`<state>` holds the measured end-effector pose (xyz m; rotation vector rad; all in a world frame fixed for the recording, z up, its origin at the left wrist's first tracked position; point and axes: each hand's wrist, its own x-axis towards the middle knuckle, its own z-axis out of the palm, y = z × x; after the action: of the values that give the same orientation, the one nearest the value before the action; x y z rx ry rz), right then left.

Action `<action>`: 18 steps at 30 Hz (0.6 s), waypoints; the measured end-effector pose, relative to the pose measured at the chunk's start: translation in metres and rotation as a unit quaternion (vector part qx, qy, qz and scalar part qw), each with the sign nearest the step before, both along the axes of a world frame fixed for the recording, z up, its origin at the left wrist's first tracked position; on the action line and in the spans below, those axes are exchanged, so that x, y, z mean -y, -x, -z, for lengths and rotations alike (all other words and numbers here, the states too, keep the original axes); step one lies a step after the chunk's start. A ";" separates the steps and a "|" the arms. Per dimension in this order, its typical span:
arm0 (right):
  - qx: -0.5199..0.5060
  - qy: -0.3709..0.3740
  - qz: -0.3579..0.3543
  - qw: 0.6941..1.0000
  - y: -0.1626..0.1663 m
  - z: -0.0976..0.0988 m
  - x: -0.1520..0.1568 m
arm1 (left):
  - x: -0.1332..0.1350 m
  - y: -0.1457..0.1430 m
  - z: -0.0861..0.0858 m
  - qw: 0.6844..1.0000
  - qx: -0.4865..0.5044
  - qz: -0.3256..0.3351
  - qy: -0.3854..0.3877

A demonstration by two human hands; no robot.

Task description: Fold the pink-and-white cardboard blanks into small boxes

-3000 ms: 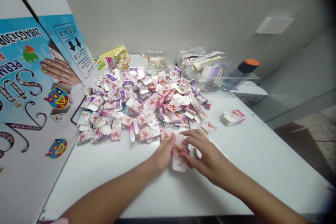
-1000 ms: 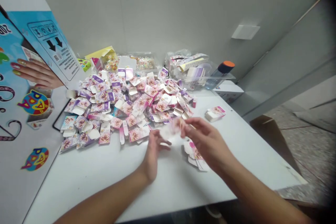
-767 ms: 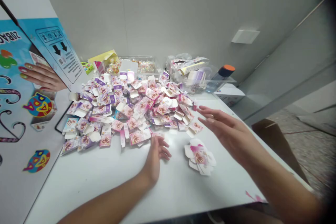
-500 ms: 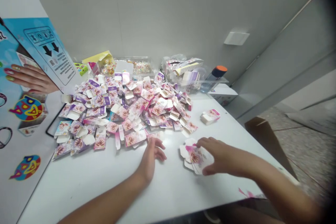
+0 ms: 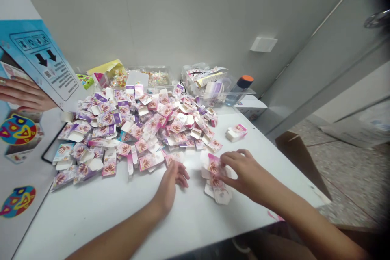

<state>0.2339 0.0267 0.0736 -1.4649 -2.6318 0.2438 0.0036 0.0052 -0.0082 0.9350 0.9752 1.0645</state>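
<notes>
My right hand pinches the edge of a small flattened pink-and-white carton between thumb and fingers. Under it, more flat cartons lie overlapping on the table; the picture is slightly blurred there. My left hand rests beside the heap, its fingers loosely bent and apart, holding nothing. Just beyond it spreads a large heap of small folded cartons, pink, white and purple with a printed hand picture, many with open flaps.
A short stack of cartons lies to the right. Behind the heap stand clear plastic trays and a bottle with an orange cap. A big printed display board borders the left. The white table ends at the right above the floor.
My right hand has drawn the top carton up and slightly left, uncovering those beneath it. My left hand has barely moved. The whole view has shifted a little.
</notes>
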 end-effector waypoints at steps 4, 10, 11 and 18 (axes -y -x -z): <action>-0.116 0.013 -0.027 0.993 0.030 -0.009 0.021 | 0.008 0.004 -0.011 0.995 0.016 0.087 -0.048; -0.145 -0.033 -0.123 0.981 0.071 0.011 0.037 | 0.008 0.002 -0.012 0.991 0.009 0.122 -0.060; -0.143 -0.040 -0.116 0.982 0.074 0.011 0.036 | 0.006 0.002 -0.010 0.992 0.011 0.109 -0.055; -0.196 0.046 -0.075 0.977 0.083 -0.007 0.033 | 0.002 0.005 -0.017 0.979 0.125 0.160 -0.028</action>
<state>0.1508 -0.0066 0.0811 -1.1018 -2.4303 0.6087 -0.0013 0.0035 0.0085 0.9400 0.5669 0.9123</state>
